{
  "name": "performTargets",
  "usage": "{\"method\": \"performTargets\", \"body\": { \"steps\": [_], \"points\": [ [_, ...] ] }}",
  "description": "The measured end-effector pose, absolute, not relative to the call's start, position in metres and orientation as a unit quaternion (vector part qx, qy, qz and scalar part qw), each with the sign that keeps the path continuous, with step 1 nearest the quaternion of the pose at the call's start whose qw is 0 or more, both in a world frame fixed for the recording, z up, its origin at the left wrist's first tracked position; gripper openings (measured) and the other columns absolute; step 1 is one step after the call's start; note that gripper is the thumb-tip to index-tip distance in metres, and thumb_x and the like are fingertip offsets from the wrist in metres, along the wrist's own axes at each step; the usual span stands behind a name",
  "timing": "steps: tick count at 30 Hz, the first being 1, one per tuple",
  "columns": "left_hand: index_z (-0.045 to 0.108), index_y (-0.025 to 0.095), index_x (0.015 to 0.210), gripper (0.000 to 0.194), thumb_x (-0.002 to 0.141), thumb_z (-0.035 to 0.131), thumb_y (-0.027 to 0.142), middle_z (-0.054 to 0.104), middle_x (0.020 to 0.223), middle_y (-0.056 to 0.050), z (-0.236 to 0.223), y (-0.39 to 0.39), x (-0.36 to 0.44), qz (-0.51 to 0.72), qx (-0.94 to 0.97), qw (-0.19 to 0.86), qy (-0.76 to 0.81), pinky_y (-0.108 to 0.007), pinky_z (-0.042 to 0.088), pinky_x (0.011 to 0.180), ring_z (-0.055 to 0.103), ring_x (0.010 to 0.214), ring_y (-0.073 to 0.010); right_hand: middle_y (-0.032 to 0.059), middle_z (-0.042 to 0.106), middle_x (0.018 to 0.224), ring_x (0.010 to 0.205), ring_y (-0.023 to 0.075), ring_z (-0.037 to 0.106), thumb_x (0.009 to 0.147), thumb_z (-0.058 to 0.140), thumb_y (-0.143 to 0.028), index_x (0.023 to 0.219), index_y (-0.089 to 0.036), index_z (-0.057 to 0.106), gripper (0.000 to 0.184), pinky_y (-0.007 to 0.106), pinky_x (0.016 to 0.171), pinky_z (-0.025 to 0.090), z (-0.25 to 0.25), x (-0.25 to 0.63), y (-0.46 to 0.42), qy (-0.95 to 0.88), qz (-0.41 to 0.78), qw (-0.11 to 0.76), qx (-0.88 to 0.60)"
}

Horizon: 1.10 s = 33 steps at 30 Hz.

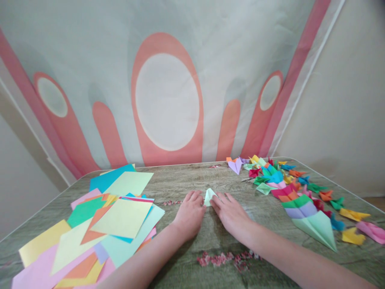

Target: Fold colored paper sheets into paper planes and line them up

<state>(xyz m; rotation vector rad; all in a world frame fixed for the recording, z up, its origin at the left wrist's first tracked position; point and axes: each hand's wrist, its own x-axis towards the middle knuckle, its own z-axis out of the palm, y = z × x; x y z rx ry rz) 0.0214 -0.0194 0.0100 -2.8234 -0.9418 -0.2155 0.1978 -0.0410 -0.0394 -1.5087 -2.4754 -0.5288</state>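
A small piece of pale green folded paper [209,196] with a pointed top sits on the table in front of me, between my two hands. My left hand [189,212] rests at its left side, fingers curled together and fingertips at the paper's edge. From the right, my right hand [230,212] holds the paper's lower right part, with its thumb side over it and the other fingers slightly bent. The paper's lower part is partly hidden by the fingers.
Loose coloured paper sheets [124,218] lie in an overlapping pile on the left. Folded paper planes [314,224] are nested in a row on the right, among several small folded paper pieces [353,237]. A printed cloth [168,100] hangs behind the wood-patterned table [177,265].
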Motion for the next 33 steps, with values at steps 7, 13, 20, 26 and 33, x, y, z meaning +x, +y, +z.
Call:
{"method": "performTargets", "body": {
  "steps": [7,13,20,26,33],
  "points": [
    [0.067,0.015,0.089,0.022,0.071,0.055,0.015,0.059,0.101,-0.011,0.011,-0.021,0.024,-0.062,-0.941,0.078,-0.322,-0.041,0.020,0.106,0.038,0.118,-0.0265,0.0079,0.059,0.093,0.095,0.0218,0.052,0.088,0.044,-0.010,0.096,-0.014,0.060,0.018,0.043,0.094,0.033,-0.041,0.194,-0.038,-0.831,-0.198,0.104,-0.509],
    [0.068,0.014,0.088,0.023,0.068,0.056,0.014,0.058,0.103,-0.011,0.013,-0.023,0.022,-0.065,-0.941,0.058,-0.326,-0.041,0.020,0.106,0.036,0.120,-0.0283,0.0062,0.058,0.083,0.088,0.0204,0.052,0.084,0.049,-0.008,0.083,-0.014,0.061,0.013,0.041,0.098,0.030,-0.045,0.191,-0.041,-0.825,-0.215,0.115,-0.509],
    [0.069,0.029,0.098,0.038,0.074,0.047,0.008,0.055,0.116,-0.003,0.011,-0.001,0.002,-0.071,-0.931,-0.082,-0.348,-0.043,0.027,0.103,0.036,0.121,-0.0250,0.0087,0.059,0.083,0.092,0.0247,0.050,0.076,0.057,-0.008,0.076,-0.012,0.065,0.009,0.045,0.097,0.028,-0.031,0.194,-0.052,-0.831,-0.239,0.074,-0.497],
    [0.062,0.027,0.113,0.052,0.072,0.040,0.002,0.053,0.123,-0.003,0.005,0.025,-0.017,-0.088,-0.936,-0.144,-0.308,-0.035,0.034,0.100,0.047,0.113,-0.0191,0.0095,0.059,0.083,0.090,0.0247,0.050,0.077,0.053,-0.006,0.079,-0.012,0.066,0.014,0.044,0.096,0.029,-0.024,0.195,-0.051,-0.836,-0.236,0.059,-0.492],
    [0.054,0.025,0.121,0.047,0.079,0.043,0.007,0.050,0.129,-0.003,0.007,0.010,-0.004,-0.133,-0.958,-0.067,-0.247,-0.040,0.031,0.103,0.036,0.124,-0.0199,0.0114,0.060,0.083,0.090,0.0258,0.051,0.078,0.051,-0.005,0.083,-0.011,0.067,0.018,0.045,0.098,0.027,-0.029,0.195,-0.050,-0.845,-0.214,0.067,-0.486]
  ]
}}
